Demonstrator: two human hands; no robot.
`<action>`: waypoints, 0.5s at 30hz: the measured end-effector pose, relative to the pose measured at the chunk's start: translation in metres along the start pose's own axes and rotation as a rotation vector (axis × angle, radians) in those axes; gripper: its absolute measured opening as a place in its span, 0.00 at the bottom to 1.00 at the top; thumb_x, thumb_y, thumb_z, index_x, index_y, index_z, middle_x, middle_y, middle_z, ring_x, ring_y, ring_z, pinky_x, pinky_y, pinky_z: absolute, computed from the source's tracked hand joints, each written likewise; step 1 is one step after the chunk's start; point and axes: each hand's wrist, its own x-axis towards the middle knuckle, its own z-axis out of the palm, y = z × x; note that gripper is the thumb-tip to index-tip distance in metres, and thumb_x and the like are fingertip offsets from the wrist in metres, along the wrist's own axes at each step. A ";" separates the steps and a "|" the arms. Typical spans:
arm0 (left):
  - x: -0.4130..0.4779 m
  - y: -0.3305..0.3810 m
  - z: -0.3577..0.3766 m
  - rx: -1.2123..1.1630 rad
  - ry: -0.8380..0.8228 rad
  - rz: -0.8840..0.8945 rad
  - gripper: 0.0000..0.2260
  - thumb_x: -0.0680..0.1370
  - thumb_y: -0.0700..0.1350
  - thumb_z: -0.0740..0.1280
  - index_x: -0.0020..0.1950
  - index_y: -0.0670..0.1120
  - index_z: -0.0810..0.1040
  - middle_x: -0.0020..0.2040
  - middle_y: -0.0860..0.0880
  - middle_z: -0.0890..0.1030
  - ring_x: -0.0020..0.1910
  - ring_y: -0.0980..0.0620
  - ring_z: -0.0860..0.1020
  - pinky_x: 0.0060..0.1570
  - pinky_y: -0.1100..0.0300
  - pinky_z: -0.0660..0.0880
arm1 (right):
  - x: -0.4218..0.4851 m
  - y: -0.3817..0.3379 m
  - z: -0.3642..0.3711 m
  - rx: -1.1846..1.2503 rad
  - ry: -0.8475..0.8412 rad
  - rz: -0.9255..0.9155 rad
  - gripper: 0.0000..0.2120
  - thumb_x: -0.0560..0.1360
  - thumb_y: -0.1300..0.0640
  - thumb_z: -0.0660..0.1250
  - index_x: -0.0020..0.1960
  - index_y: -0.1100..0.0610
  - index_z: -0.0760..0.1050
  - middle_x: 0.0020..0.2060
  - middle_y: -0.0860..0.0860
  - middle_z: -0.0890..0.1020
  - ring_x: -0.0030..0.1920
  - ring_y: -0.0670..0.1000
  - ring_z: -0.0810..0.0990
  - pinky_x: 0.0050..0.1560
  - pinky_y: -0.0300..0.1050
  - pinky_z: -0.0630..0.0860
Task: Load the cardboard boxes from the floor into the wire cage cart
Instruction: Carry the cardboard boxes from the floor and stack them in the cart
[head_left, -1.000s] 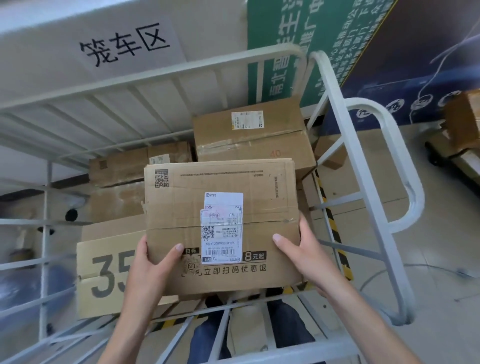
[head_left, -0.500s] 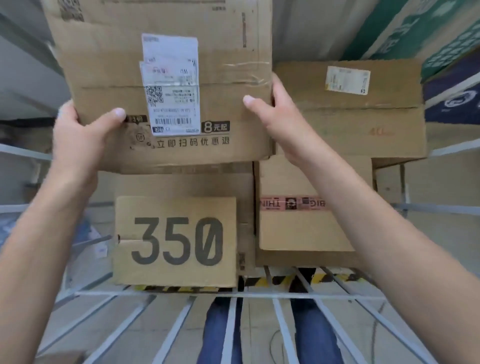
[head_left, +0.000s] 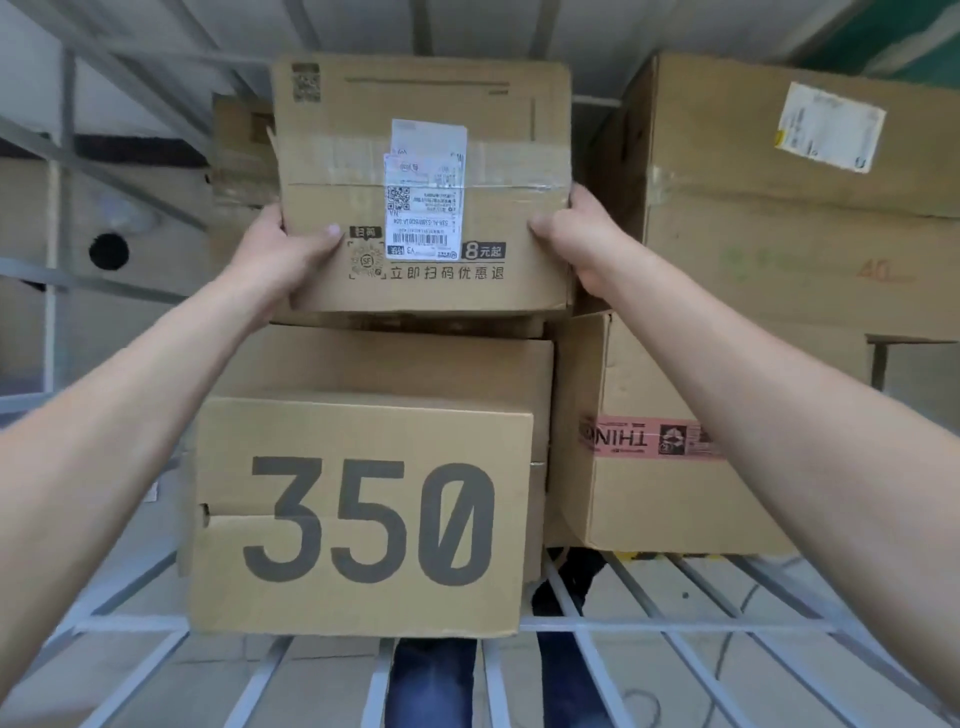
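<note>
A brown cardboard box (head_left: 415, 130) with a white shipping label and printed Chinese text sits on the stack inside the wire cage cart (head_left: 649, 623). My left hand (head_left: 291, 254) grips its near left corner, thumb on the top face. At the near right corner my right hand (head_left: 582, 244) holds it the same way. Below it lies a box marked 350 (head_left: 363, 514), resting on the cart's white bars.
A box with pink tape (head_left: 649, 467) stands to the right of the 350 box. A large box (head_left: 779, 208) with a white label fills the right rear. More boxes (head_left: 156, 234) lie at the left rear behind the cart's bars.
Both hands have carried the labelled box forward over the cart's edge and lowered it onto the stack above the 350 box. The camera has leaned deeper into the cart.
</note>
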 end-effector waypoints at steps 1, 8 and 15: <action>0.004 0.000 0.010 0.013 -0.002 0.006 0.25 0.78 0.50 0.72 0.72 0.44 0.70 0.65 0.50 0.79 0.61 0.53 0.79 0.63 0.55 0.75 | 0.005 0.005 -0.003 -0.015 0.020 0.024 0.24 0.78 0.62 0.66 0.73 0.56 0.67 0.61 0.53 0.80 0.56 0.50 0.80 0.45 0.40 0.77; 0.015 0.013 0.027 0.089 0.069 -0.029 0.24 0.77 0.47 0.69 0.72 0.47 0.68 0.66 0.50 0.78 0.62 0.49 0.76 0.66 0.54 0.71 | 0.007 0.016 -0.010 -0.180 0.089 0.092 0.29 0.76 0.53 0.67 0.74 0.57 0.63 0.64 0.53 0.78 0.60 0.54 0.78 0.62 0.50 0.76; -0.009 -0.004 0.037 0.026 0.033 -0.079 0.23 0.78 0.44 0.68 0.71 0.47 0.68 0.65 0.50 0.79 0.63 0.49 0.77 0.67 0.50 0.71 | -0.006 0.033 -0.011 -0.241 0.079 0.149 0.35 0.80 0.56 0.60 0.81 0.56 0.47 0.70 0.54 0.73 0.63 0.55 0.76 0.63 0.50 0.74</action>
